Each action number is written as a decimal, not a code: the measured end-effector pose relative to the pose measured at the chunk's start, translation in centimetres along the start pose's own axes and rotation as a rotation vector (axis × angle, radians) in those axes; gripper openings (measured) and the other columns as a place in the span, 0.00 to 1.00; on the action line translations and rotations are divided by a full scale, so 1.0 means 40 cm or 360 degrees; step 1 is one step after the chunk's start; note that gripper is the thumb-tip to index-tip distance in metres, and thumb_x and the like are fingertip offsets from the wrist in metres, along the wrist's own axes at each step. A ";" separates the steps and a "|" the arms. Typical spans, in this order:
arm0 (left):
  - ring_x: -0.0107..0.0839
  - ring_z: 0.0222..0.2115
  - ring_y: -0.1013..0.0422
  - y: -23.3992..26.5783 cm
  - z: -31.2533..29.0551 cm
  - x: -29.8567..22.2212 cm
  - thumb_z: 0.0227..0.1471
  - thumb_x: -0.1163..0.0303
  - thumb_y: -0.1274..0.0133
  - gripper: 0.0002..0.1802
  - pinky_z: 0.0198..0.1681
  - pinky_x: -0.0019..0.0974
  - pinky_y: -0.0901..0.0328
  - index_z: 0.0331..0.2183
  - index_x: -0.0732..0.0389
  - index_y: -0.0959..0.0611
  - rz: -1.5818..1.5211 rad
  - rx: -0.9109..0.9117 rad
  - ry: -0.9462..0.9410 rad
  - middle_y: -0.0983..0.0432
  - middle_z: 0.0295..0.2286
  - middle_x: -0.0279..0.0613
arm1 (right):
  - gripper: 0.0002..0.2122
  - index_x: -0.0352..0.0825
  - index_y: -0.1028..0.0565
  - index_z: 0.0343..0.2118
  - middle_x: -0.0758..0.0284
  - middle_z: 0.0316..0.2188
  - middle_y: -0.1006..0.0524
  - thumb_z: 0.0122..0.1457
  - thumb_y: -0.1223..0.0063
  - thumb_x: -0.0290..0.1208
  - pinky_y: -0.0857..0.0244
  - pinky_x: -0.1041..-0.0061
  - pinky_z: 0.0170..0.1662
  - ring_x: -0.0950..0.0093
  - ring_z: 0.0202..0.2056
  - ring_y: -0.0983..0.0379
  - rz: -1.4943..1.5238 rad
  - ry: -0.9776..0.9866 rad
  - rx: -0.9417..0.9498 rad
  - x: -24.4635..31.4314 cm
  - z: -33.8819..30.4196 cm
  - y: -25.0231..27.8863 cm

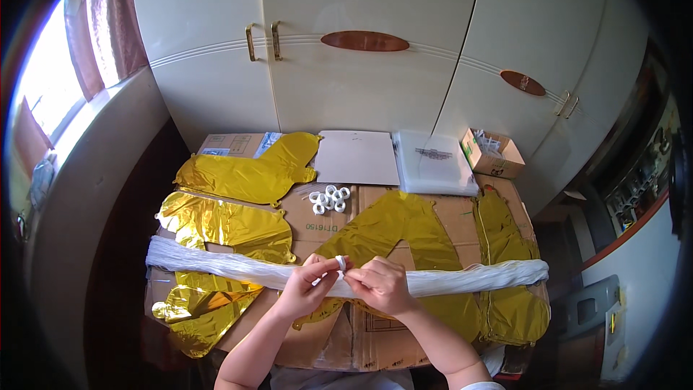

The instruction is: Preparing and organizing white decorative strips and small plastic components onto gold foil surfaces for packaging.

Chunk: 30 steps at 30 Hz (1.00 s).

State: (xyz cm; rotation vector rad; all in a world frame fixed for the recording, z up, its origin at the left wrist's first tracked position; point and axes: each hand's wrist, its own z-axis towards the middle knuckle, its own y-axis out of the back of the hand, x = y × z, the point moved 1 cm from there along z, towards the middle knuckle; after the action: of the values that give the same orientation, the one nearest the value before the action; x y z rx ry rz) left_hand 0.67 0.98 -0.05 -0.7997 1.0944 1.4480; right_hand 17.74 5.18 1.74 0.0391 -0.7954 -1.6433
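The left hand (pixel 309 287) and right hand (pixel 382 285) pinch a small white roll (pixel 342 263) above a long white string bundle (pixel 462 280); beside clear plastic sheets (pixel 426 173), an open box (pixel 502 166) holds small packets (pixel 489 146).

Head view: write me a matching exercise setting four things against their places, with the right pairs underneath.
Things
1. Single small white ring
2. Cluster of small white rings
3. Long bundle of white strands
4. Small open cardboard box

Places
A. Stretched crosswise over shiny gold foil pieces
B. Right of the stack of clear plastic sheets
C. Where the left hand and right hand come together
D. On brown cardboard, beyond the hands

Right pairs: 1-C; 2-D; 3-A; 4-B
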 end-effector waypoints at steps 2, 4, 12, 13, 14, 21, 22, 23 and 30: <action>0.26 0.29 0.35 -0.001 -0.002 -0.003 0.48 0.78 0.49 0.12 0.33 0.27 0.39 0.39 0.62 0.21 0.0102 0.0025 0.0016 0.27 0.25 0.37 | 0.06 0.38 0.24 0.23 0.71 0.19 0.29 0.42 0.38 0.24 0.40 0.77 0.21 0.75 0.19 0.34 0.0029 0.0033 -0.0106 -0.004 0.006 0.005; 0.26 0.27 0.35 0.000 -0.003 -0.016 0.46 0.76 0.46 0.11 0.31 0.27 0.39 0.36 0.62 0.20 0.0180 0.0084 0.0061 0.27 0.24 0.37 | 0.06 0.38 0.24 0.23 0.72 0.20 0.29 0.41 0.37 0.24 0.40 0.78 0.21 0.75 0.20 0.34 0.0095 0.0037 -0.0140 -0.010 0.011 0.009; 0.19 0.24 0.36 -0.006 -0.009 -0.003 0.49 0.70 0.46 0.06 0.26 0.25 0.40 0.30 0.62 0.19 -0.0140 0.0264 0.0242 0.27 0.21 0.32 | 0.06 0.36 0.27 0.23 0.69 0.23 0.28 0.45 0.40 0.24 0.37 0.78 0.26 0.73 0.24 0.31 0.0566 -0.0493 0.0078 -0.036 -0.003 0.007; 0.17 0.23 0.36 -0.006 -0.011 0.004 0.50 0.69 0.46 0.07 0.25 0.24 0.41 0.31 0.62 0.20 -0.0184 0.0258 0.0256 0.27 0.21 0.31 | 0.05 0.36 0.26 0.24 0.69 0.24 0.28 0.45 0.40 0.23 0.37 0.78 0.27 0.74 0.24 0.32 0.0563 -0.0476 0.0016 -0.031 -0.002 0.008; 0.16 0.23 0.37 -0.007 -0.012 0.004 0.50 0.69 0.47 0.07 0.25 0.23 0.41 0.31 0.62 0.20 -0.0274 0.0231 0.0323 0.27 0.21 0.30 | 0.05 0.37 0.26 0.24 0.69 0.25 0.28 0.45 0.41 0.22 0.38 0.78 0.27 0.75 0.24 0.33 0.0559 -0.0459 -0.0045 -0.021 0.000 0.009; 0.11 0.19 0.39 0.001 -0.011 0.012 0.53 0.69 0.50 0.09 0.19 0.18 0.45 0.35 0.65 0.23 -0.0582 0.0184 0.0535 0.24 0.26 0.31 | 0.13 0.36 0.23 0.35 0.68 0.31 0.26 0.44 0.44 0.20 0.34 0.74 0.34 0.71 0.32 0.28 0.0164 0.0296 0.0206 0.001 0.017 0.020; 0.11 0.18 0.39 0.001 -0.010 0.009 0.53 0.69 0.50 0.09 0.19 0.18 0.45 0.34 0.65 0.23 -0.0596 0.0192 0.0509 0.24 0.26 0.31 | 0.13 0.35 0.23 0.36 0.67 0.32 0.26 0.44 0.44 0.20 0.33 0.74 0.35 0.71 0.33 0.28 0.0148 0.0276 0.0211 0.000 0.016 0.020; 0.11 0.18 0.39 0.004 -0.009 0.006 0.53 0.70 0.50 0.09 0.19 0.18 0.45 0.35 0.65 0.23 -0.0598 0.0218 0.0548 0.24 0.27 0.31 | 0.13 0.35 0.24 0.36 0.66 0.33 0.25 0.45 0.44 0.20 0.33 0.73 0.36 0.70 0.34 0.27 0.0132 0.0257 0.0215 -0.001 0.016 0.019; 0.11 0.20 0.38 0.022 -0.008 -0.009 0.53 0.71 0.50 0.08 0.21 0.18 0.44 0.33 0.66 0.23 -0.0667 0.0419 0.0667 0.24 0.27 0.32 | 0.10 0.33 0.23 0.34 0.63 0.31 0.22 0.46 0.44 0.19 0.29 0.76 0.34 0.69 0.32 0.24 0.0379 0.0053 0.0312 -0.008 0.014 0.019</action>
State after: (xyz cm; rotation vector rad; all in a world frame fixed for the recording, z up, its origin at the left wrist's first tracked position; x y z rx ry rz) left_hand -0.16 0.56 0.34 -1.0929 1.3018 0.7841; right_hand 18.21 5.70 2.41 0.1060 -0.8983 -1.3342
